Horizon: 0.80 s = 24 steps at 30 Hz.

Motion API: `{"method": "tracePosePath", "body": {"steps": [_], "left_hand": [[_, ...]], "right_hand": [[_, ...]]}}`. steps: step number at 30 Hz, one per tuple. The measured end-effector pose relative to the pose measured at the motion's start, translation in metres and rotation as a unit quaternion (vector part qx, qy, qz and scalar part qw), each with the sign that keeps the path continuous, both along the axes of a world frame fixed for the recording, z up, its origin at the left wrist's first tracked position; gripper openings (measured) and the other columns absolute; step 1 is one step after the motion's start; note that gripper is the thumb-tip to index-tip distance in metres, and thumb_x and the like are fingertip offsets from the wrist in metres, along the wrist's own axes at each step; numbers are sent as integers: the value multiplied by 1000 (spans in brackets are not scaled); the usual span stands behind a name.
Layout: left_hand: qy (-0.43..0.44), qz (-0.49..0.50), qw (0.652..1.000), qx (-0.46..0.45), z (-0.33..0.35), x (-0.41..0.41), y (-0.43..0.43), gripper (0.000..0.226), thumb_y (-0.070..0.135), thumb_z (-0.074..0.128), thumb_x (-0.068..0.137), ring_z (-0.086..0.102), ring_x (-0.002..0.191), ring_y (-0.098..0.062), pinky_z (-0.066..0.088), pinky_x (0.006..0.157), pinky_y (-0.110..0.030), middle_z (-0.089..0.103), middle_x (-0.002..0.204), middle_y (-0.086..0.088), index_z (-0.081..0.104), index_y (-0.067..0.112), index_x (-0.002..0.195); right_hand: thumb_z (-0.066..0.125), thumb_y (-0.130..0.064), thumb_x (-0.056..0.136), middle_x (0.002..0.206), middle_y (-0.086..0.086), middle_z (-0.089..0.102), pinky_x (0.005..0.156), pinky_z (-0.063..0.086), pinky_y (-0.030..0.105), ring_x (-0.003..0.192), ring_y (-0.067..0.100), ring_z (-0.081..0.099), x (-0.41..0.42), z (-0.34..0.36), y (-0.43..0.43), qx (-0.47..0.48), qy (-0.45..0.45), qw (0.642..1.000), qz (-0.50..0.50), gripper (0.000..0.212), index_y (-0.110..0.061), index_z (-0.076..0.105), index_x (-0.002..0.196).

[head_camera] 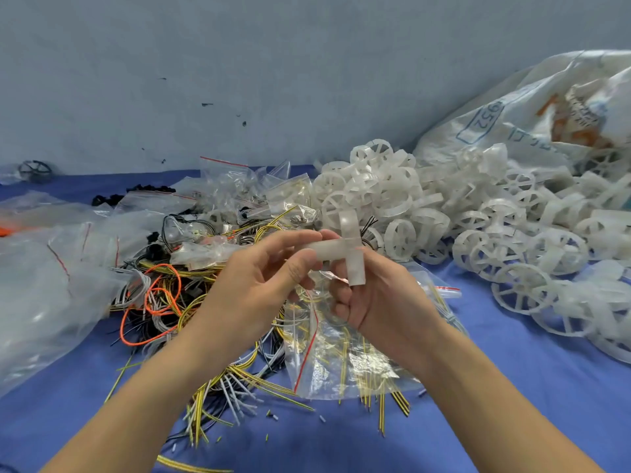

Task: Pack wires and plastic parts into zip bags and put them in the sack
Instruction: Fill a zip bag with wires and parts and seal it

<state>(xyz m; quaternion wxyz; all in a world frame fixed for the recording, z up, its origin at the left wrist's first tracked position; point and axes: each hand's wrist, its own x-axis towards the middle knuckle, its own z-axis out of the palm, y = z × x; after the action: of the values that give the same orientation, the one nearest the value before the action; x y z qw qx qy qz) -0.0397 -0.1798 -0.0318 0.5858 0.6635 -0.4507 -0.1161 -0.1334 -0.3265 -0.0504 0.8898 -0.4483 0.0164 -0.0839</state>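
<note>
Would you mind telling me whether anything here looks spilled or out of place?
Yes: white plastic rings spill from the sack across the blue cloth, and a lone dark ring sits far left by the wall.

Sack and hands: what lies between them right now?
Head view: a heap of white plastic wheels fills the stretch between the sack and the left hand and right hand, which hold two crossed wheels.

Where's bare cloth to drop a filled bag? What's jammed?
Bare blue cloth lies near right, between the wire-filled zip bag and the white plastic wheel pile. A smaller patch sits near left, below the big clear bag. Crowded: the wire heap at centre, wheels up to the sack.
</note>
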Motion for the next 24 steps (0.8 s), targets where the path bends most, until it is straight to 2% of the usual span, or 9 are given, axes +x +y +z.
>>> {"method": "tracePosePath", "body": {"steps": [4, 6, 9, 12, 15, 18, 20, 22, 24], "left_hand": [[54, 13, 998, -13, 2, 5, 5, 28, 29, 60, 87, 66, 72, -13, 54, 61, -23, 74, 89, -3, 68, 19, 112], [70, 32, 997, -10, 4, 11, 12, 29, 30, 61, 86, 67, 72, -13, 55, 61, -22, 74, 86, -4, 69, 17, 110], [146, 67, 987, -29, 8, 22, 22, 25, 34, 60, 84, 66, 70, -15, 56, 59, -22, 72, 81, -4, 75, 20, 99], [294, 85, 951, -45, 9, 28, 26, 22, 30, 61, 83, 65, 64, -16, 55, 53, -23, 69, 75, -6, 77, 14, 85], [376, 87, 922, -42, 5, 33, 29, 24, 27, 58, 91, 64, 60, -12, 56, 52, -23, 68, 72, -5, 73, 8, 88], [429, 58, 900, -53, -1, 37, 34, 27, 24, 59, 89, 64, 60, -11, 56, 54, -22, 69, 75, -7, 78, 8, 79], [459, 26, 887, -44, -5, 38, 38, 24, 19, 61, 84, 65, 63, -12, 57, 55, -22, 70, 81, -11, 77, 2, 84], [475, -3, 880, -22, -10, 39, 41, 23, 15, 61, 82, 66, 66, -13, 57, 58, -22, 71, 87, -13, 78, 1, 88], [483, -20, 876, 3, -14, 39, 44, 24, 12, 61, 83, 68, 71, -14, 58, 60, -22, 71, 92, -15, 76, -2, 96]], "right_hand": [[46, -37, 100, 99, 9, 68, 52, 52, 28, 64, 18, 63, -3, 1, -7, -57, 41, 997, -33, 36, -15, 62, 124], [49, -36, 100, 102, 8, 70, 53, 53, 30, 67, 19, 65, -6, -2, -9, -188, 78, 971, -128, 28, -24, 64, 120], [50, -29, 101, 86, -1, 69, 51, 48, 25, 62, 10, 63, -10, -13, 0, -401, 93, 883, -227, 17, -32, 64, 109], [51, -46, 96, 73, -8, 63, 55, 45, 26, 60, 1, 56, -7, -24, 16, -553, 130, 792, -224, 19, -31, 63, 93], [48, -72, 84, 81, -11, 61, 66, 48, 33, 75, 6, 58, 1, -30, 23, -629, 216, 718, -205, 40, -33, 53, 92], [49, -73, 81, 93, -11, 62, 71, 49, 36, 88, 16, 60, 7, -34, 24, -678, 248, 668, -179, 45, -34, 48, 104], [54, -58, 86, 92, -10, 62, 75, 52, 38, 89, 16, 61, 9, -37, 22, -677, 246, 676, -157, 31, -33, 52, 104], [57, -45, 89, 86, -9, 63, 77, 55, 42, 82, 14, 62, 11, -40, 20, -643, 235, 713, -153, 16, -30, 57, 96], [59, -38, 89, 78, -6, 65, 69, 58, 42, 69, 14, 65, 11, -39, 20, -581, 220, 763, -178, 11, -28, 60, 87]]}}
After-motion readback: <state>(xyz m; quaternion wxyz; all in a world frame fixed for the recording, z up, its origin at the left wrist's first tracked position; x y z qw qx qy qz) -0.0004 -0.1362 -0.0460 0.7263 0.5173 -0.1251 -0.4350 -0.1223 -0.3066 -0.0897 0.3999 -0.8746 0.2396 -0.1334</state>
